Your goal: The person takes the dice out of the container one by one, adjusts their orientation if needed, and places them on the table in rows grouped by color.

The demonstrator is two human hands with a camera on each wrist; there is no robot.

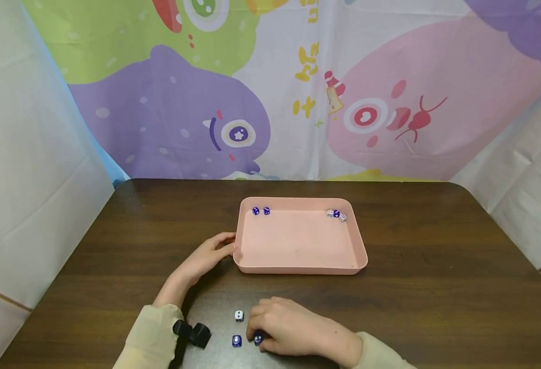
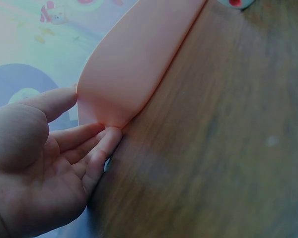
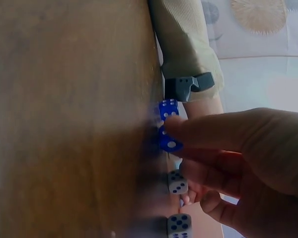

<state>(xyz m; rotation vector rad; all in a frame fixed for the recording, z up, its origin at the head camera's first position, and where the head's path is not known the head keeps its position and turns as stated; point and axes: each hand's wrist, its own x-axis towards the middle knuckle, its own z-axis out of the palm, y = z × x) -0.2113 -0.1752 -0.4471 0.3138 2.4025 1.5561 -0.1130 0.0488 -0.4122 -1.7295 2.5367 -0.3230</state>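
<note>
My left hand [image 1: 204, 260] holds the left side of a pink rectangular tray [image 1: 298, 269]; in the left wrist view its thumb meets the rim and its fingers meet the wall's lower edge. With thumb and fingers, my right hand [image 1: 293, 326] pinches a blue die [image 1: 258, 338] on the table in front of the tray. Left of that hand lie another blue die [image 1: 236, 341] and a white die [image 1: 239, 315]. The right wrist view also shows a second white die [image 3: 179, 226], which the hand hides from the head view.
Inside the tray, two blue dice [image 1: 266, 210] lie at the back left; two white dice [image 1: 342, 218] and a blue die [image 1: 336, 213] sit at the back right. A black device [image 1: 200, 335] is strapped to the left wrist. A cartoon-printed cloth [image 1: 289, 148] hangs behind the brown table [image 1: 436, 266].
</note>
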